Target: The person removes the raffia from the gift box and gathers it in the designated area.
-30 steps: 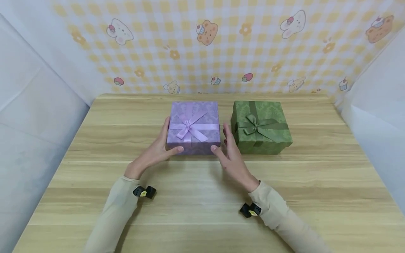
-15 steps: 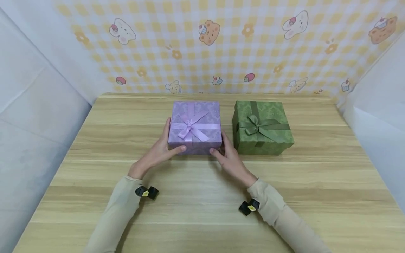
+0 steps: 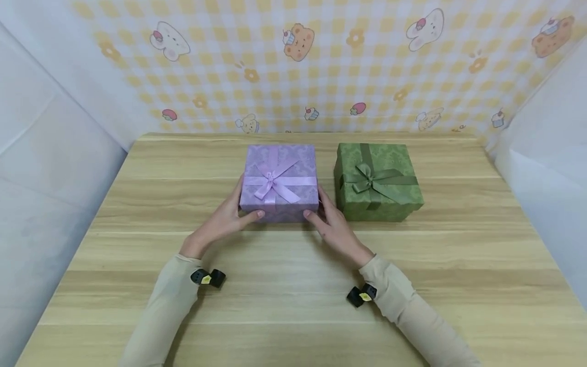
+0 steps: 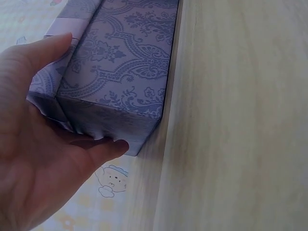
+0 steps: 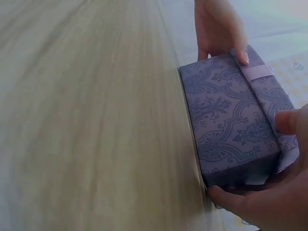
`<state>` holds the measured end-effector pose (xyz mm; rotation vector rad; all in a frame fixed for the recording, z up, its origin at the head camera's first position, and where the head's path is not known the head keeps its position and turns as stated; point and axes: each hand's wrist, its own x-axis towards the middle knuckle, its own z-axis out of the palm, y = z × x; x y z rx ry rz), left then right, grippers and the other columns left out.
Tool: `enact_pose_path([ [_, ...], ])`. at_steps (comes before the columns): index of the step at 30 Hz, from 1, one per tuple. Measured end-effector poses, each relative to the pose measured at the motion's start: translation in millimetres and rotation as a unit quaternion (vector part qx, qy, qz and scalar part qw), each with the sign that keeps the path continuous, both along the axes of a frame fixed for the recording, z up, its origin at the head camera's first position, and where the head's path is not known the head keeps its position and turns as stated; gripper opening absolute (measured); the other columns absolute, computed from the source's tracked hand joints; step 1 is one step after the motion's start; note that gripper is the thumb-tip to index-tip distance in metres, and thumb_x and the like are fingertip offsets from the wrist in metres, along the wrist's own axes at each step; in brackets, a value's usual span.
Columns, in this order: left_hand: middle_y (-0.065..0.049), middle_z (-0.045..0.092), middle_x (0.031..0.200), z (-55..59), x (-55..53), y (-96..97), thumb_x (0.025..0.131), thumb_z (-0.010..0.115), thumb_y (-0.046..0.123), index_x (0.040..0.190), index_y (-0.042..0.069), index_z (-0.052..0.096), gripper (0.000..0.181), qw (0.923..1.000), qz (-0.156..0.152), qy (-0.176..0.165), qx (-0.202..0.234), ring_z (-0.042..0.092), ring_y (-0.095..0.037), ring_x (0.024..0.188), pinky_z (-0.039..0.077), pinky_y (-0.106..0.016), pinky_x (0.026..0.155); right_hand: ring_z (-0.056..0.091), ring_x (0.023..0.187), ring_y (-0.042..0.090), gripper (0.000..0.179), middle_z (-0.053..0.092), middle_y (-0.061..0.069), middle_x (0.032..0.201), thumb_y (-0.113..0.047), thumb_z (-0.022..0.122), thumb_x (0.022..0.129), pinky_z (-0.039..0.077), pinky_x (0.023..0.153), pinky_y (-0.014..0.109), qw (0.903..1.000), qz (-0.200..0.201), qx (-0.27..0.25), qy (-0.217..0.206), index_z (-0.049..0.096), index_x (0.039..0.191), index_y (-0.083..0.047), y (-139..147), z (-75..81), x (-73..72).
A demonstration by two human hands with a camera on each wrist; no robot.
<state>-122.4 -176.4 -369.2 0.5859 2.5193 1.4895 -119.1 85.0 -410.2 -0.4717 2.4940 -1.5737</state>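
A purple damask-patterned gift box [image 3: 301, 159] with a lilac ribbon and bow stands on the table. My left hand [image 3: 219, 223] grips its left side, thumb across the front at the lid's edge. On the opposite side my right hand [image 3: 340, 233] holds the box, thumb on the front near the right corner. In the left wrist view, fingers bend round the end of the purple box [image 4: 118, 62]. Both hands show at its two ends in the right wrist view, where the purple box [image 5: 216, 113] sits low along the wood.
A green gift box [image 3: 395, 159] with a dark green bow stands just right of the purple one, close to my right hand. Behind the wooden table [image 3: 275, 306] hangs a yellow checked cloth [image 3: 330, 71]. White sheets [image 3: 41, 168] border both sides.
My right hand has moved left from the gap between the boxes and come against the purple box's right side. The left hand keeps its hold; both boxes stay in place.
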Motion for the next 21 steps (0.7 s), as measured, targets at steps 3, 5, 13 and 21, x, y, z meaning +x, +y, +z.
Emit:
enact_pose_path([
  [3, -0.022, 0.010, 0.151, -1.5, -1.3, -1.0, 0.086, 0.066, 0.009, 0.149, 0.007, -0.006, 0.095, 1.0000, -0.004, 0.000, 0.004, 0.022, -0.037, 0.134, 0.018, -0.049, 0.107, 0.029, 0.133, 0.028, 0.072, 0.016, 0.010, 0.152, -0.036, 0.048, 0.097, 0.026, 0.106, 0.039, 0.9999, 0.007, -0.002, 0.011, 0.006, 0.151, -0.016, -0.2, -0.3, -0.4],
  [5, -0.023, 0.010, 0.151, -2.3, -2.0, -1.0, 0.087, 0.065, 0.008, 0.149, 0.007, -0.007, 0.095, 0.9999, -0.009, 0.000, 0.009, 0.023, -0.037, 0.134, 0.018, -0.049, 0.107, 0.024, 0.135, 0.026, 0.071, 0.014, 0.009, 0.153, -0.036, 0.047, 0.098, 0.023, 0.107, 0.039, 0.9998, 0.011, 0.000, 0.017, 0.004, 0.151, -0.015, -0.5, -0.6, -0.6],
  [13, -0.027, 0.021, 0.147, -3.1, -0.8, -0.9, 0.088, 0.064, 0.008, 0.149, 0.008, -0.005, 0.092, 0.9999, 0.000, -0.005, 0.014, 0.036, -0.041, 0.126, 0.031, -0.052, 0.100, 0.011, 0.139, 0.020, 0.069, 0.008, 0.007, 0.154, -0.033, 0.041, 0.100, 0.014, 0.110, 0.039, 0.9981, 0.025, 0.033, 0.046, -0.002, 0.150, -0.017, -1.8, -0.6, -1.1],
  [21, -0.029, 0.028, 0.143, -0.4, 1.1, 0.3, 0.086, 0.066, 0.008, 0.149, 0.006, -0.001, 0.092, 0.9998, 0.006, 0.019, -0.001, 0.044, -0.042, 0.118, 0.041, -0.052, 0.091, 0.011, 0.139, 0.022, 0.069, 0.008, 0.009, 0.154, -0.030, 0.042, 0.100, 0.013, 0.110, 0.039, 0.9976, 0.027, 0.035, 0.053, -0.002, 0.150, -0.015, -1.3, -0.7, -0.4],
])
